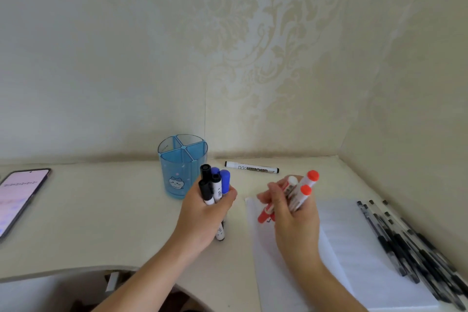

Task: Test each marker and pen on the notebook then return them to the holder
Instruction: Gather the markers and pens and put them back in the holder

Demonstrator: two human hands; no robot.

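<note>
We look down on a cream desk (101, 210) set against a papered wall. Our left hand (205, 215) is wrapped around a bundle of black and blue markers (215, 185), its fingers (229, 197) curled tight, and the markers stand nearly upright with their caps up. The blue divided holder (172, 167) stands just to the far left of this bundle, almost touching it, so we judge the left hand is the nearer one for returning markers: a short lift up and over the rim, with the long axes kept vertical. Our right hand (291, 213) hovers over the near left part of the open notebook (354, 248). Its fingers (268, 195) are closed on several red markers (304, 190) that slant up toward the far right. One black-capped whiteboard marker (252, 167) lies flat by the wall, lengthwise left to right, right of the holder. A row of black gel pens (405, 243) lies along the notebook's right side. A lit phone (20, 195) rests at far left.
</note>
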